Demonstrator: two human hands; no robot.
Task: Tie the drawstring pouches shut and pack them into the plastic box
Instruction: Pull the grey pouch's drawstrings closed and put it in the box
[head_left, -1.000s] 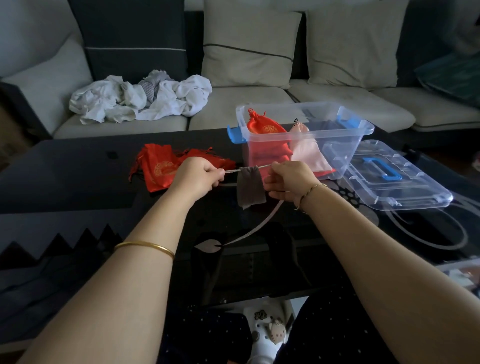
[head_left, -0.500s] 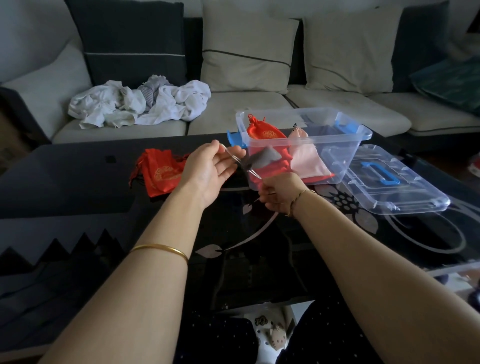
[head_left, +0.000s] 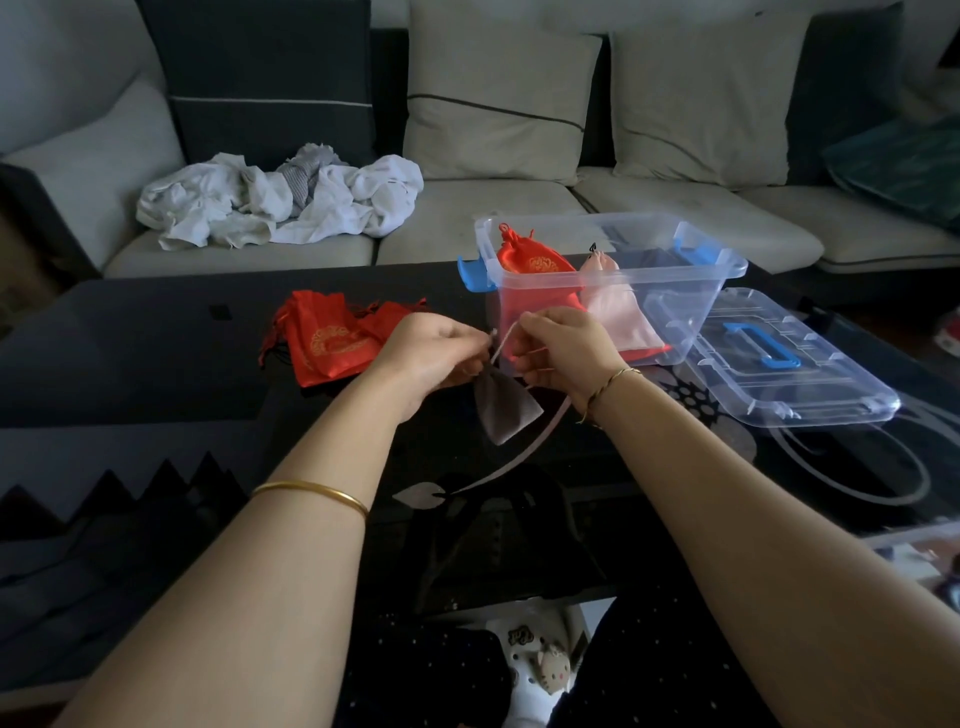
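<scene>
So there's a big sofa (head_left: 467, 234) across the back with a heap of white cloth (head_left: 280, 202) on it, and a dark glossy tabletop (head_left: 156, 358) in front. The clear plastic box (head_left: 691, 291) sits open on the right side of the tabletop, its lid (head_left: 789, 374) lying flat just beside it. Both forearms reach forward and meet in the middle, knuckles up, hands close together just in front of the box. A pile of red pouches (head_left: 327, 343) lies left of the left hand (head_left: 431, 353). In the box there's a red pouch (head_left: 535, 265) and a pink pouch (head_left: 618, 306). The grey pouch (head_left: 504, 405) hangs between the hands over the tabletop. The right hand (head_left: 566, 348) has its grip pinched on the pale drawstring (head_left: 506, 338), and the left grip is pinched on it too.
</scene>
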